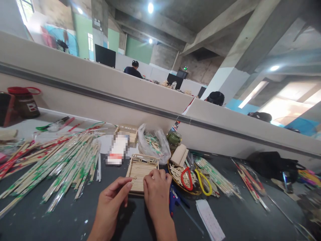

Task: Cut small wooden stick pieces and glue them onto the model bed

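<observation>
Both hands meet at the near edge of a small wooden tray (139,170) built from short bamboo sticks, which lies flat on the dark table (75,214) just in front of the person. The left hand (112,199) is pinched narrow, thumb and forefinger closed on a short stick (133,178) whose tip points at the tray's near-left corner. The right hand (157,187) is curled over the tray's near-right corner, fingertips pressed down on its rim (whether it holds anything of its own I cannot tell, since the fingers hide what is under them).

To the left of the tray, a wide spread of wrapped chopsticks (57,164) in green and red printed sleeves fans across the table. Behind the tray stand a second wooden tray (126,131) and a clear plastic bag (152,142) with more sticks inside. Just to the right is a shallow bowl of cut stick pieces (177,172), with red-handled scissors (186,179) and yellow-handled scissors (203,182) lying over it. A blue glue gun (173,201) lies beside the right wrist, and a strip of white paper (210,221) lies nearer the table's edge. A brown jar with a red lid (25,102) stands far left against the partition (140,97), and a black bag (271,164) sits far right.
</observation>
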Tool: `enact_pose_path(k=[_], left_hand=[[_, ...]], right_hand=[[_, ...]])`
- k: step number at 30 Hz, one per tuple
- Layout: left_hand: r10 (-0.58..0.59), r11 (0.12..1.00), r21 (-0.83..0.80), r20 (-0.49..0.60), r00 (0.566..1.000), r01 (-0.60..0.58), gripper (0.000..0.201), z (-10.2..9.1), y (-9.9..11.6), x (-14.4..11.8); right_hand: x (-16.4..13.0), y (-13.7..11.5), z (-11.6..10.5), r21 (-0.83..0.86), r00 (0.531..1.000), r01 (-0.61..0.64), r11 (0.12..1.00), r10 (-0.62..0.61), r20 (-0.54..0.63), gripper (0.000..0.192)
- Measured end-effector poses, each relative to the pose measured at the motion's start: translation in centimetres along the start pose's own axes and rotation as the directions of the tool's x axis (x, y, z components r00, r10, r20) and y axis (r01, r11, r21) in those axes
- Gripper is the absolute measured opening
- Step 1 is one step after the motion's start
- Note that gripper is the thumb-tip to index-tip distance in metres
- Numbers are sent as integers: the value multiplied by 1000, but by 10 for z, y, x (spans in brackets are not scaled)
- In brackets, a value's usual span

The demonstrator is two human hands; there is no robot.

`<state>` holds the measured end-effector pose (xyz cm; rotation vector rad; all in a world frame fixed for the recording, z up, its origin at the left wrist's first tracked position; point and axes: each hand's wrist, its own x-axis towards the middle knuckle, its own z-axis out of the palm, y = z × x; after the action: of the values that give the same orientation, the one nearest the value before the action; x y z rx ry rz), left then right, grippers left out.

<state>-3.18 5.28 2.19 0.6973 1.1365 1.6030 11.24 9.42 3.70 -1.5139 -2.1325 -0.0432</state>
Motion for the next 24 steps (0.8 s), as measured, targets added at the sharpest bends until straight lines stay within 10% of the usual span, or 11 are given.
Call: enact_pose_path(k=[3,6,10,24], left_hand=[[52,998,32,20,998,-53,23,-1,0,-2],[96,993,64,25,995,-98,21,0,0,-5],[161,976,142,50,986,-167,18,2,3,-8],[371,862,306,165,914,-405,11,4,7,-10]], right_hand=[[-7,-8,-11,431,981,-146,890,186,-51,10],[-16,-18,-12,808,947,-240,538,313,73,20],[-24,-28,-2,930,904,-300,213,374,206,28],[-30,-30,1,940,892,-293,175,404,203,30]])
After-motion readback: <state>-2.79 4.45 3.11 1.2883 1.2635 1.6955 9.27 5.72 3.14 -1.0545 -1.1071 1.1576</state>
